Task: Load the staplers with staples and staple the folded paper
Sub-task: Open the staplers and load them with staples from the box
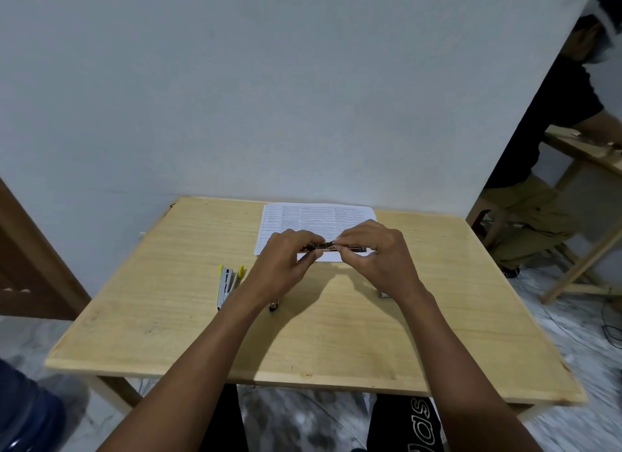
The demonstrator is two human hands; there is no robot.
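Head view: left hand (pixel 286 266) and right hand (pixel 377 258) both pinch a dark stapler (pixel 321 247) over the paper's (pixel 316 217) near edge. Left of the paper, a yellow-tipped stapler (pixel 227 285) lies on the tabletop (pixel 336 337). The left wrist partly hides a small metal item (pixel 273 306).

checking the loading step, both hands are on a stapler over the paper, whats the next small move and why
Probably press the right hand down where it pinches the middle of the held stapler, seemingly to load it, while the left hand grips its other end above the paper. The yellow-tipped stapler lies untouched on the table.
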